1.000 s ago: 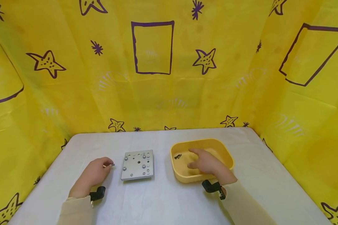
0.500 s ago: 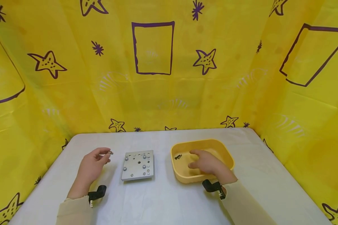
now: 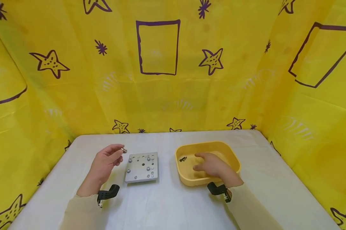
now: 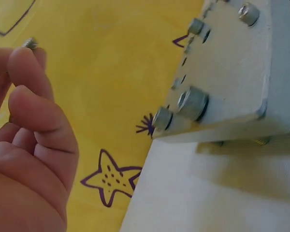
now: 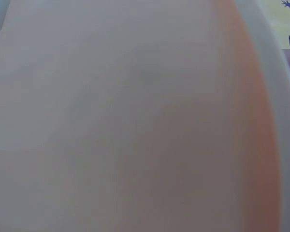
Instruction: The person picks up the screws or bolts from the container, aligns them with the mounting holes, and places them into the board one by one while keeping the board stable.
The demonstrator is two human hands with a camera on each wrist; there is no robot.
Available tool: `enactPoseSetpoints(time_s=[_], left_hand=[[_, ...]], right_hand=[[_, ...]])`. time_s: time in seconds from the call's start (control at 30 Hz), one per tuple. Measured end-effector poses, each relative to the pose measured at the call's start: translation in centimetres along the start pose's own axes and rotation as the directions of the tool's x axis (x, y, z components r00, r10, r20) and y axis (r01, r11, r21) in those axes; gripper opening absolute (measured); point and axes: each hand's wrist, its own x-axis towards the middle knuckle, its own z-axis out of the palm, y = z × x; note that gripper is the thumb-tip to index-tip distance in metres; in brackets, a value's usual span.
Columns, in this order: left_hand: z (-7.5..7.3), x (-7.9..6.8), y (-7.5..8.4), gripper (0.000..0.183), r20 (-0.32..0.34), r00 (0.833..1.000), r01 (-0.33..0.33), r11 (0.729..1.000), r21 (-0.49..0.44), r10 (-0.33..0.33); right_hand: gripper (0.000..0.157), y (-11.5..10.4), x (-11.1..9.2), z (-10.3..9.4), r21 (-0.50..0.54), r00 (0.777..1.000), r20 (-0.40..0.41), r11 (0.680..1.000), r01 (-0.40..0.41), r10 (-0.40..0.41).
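My left hand [image 3: 105, 162], raised beside the metal plate, pinches a small screw [image 3: 124, 150] between thumb and fingertips. In the left wrist view only the screw's threaded end [image 4: 30, 43] shows past the fingers. The square silver plate [image 3: 142, 172] lies on the table to the right of that hand, with several socket-head screws [image 4: 193, 104] standing in its holes. My right hand [image 3: 212, 165] reaches into the yellow bin [image 3: 194, 182], fingers extended and holding nothing visible. Dark screws [image 3: 183, 158] lie at the bin's left side, apart from those fingers.
A white-covered table [image 3: 164, 204] carries everything. Yellow patterned sheets [image 3: 158, 105] hang behind and at both sides. Each wrist wears a black camera mount [image 3: 109, 192]. The right wrist view is mostly blurred by a close surface.
My left hand has risen from the table and moved right and away from me toward the plate with the screw. The right hand has stayed in the bin.
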Motion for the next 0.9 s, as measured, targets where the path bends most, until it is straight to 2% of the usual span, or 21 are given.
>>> enactPoseSetpoints(time_s=[0.07, 0.17, 0.27, 0.37, 0.5, 0.63, 0.9], left_hand=[[0.8, 0.4, 0.2, 0.026, 0.044, 0.999, 0.026, 0.993, 0.111, -0.032], [1.9, 0.7, 0.2, 0.026, 0.108, 0.991, 0.041, 0.961, 0.274, -0.074], [2.9, 0.9, 0.1, 0.023, 0.14, 0.985, 0.032, 0.907, 0.421, -0.099], [3.6, 1.1, -0.2, 0.02, 0.154, 0.982, 0.012, 0.853, 0.521, -0.108], [4.3, 1.2, -0.4, 0.018, 0.169, 0.979, -0.011, 0.798, 0.603, -0.114], [4.9, 1.1, -0.4, 0.018, 0.178, 0.978, -0.031, 0.76, 0.65, -0.112], [5.2, 1.0, -0.3, 0.018, 0.207, 0.975, -0.091, 0.716, 0.692, -0.075]], right_hand=[[0.062, 0.1, 0.0, 0.0, -0.005, 1.0, -0.003, 1.0, -0.001, 0.001], [0.06, 0.1, 0.0, 0.0, -0.007, 1.0, -0.004, 1.0, 0.004, -0.004], [0.059, 0.0, 0.0, 0.0, 0.0, 1.0, -0.003, 1.0, 0.011, -0.011], [0.058, -0.1, 0.0, 0.0, 0.002, 1.0, -0.004, 1.0, 0.019, -0.019], [0.057, -0.1, 0.0, 0.1, 0.006, 1.0, -0.003, 1.0, 0.016, -0.016], [0.057, -0.1, -0.1, 0.0, 0.008, 1.0, -0.005, 1.0, 0.018, -0.018], [0.057, -0.1, 0.0, 0.0, 0.009, 1.0, 0.003, 1.0, 0.023, -0.023]])
